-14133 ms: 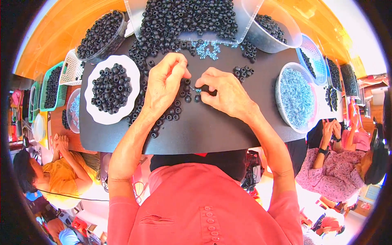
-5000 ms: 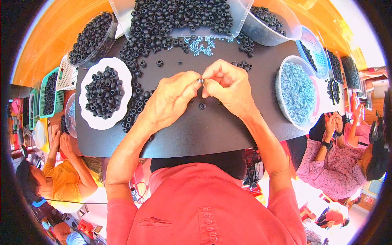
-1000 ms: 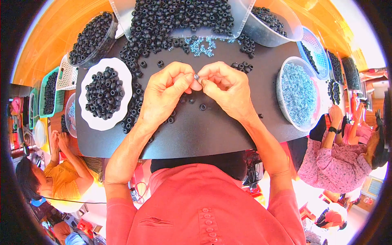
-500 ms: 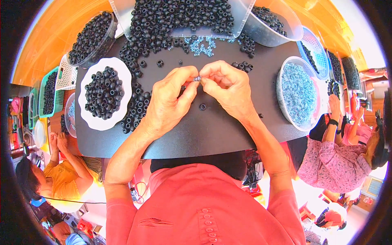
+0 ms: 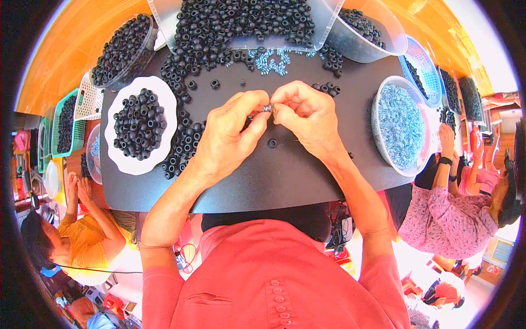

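Above the dark table, my left hand (image 5: 227,137) and my right hand (image 5: 311,123) meet with their fingertips pinched together. Between them sits a small silvery striped piece (image 5: 267,108), partly covered by the fingers, so its exact kind is unclear. A single black ring-shaped piece (image 5: 272,143) lies on the table just below the fingertips. Left of my left forearm, many loose black hollow pieces (image 5: 186,143) spread over the table. Beyond my hands is a small scatter of light-blue striped pieces (image 5: 271,63).
A white scalloped plate (image 5: 120,159) of black pieces stands at left. A clear tub (image 5: 379,145) of blue striped pieces is at right. A large clear bin (image 5: 241,43) spills black pieces at the far side. Other people sit left and right.
Both hands have shifted very slightly, with the small striped piece now a little lower and farther right between the fingertips. The things on the table stay put.
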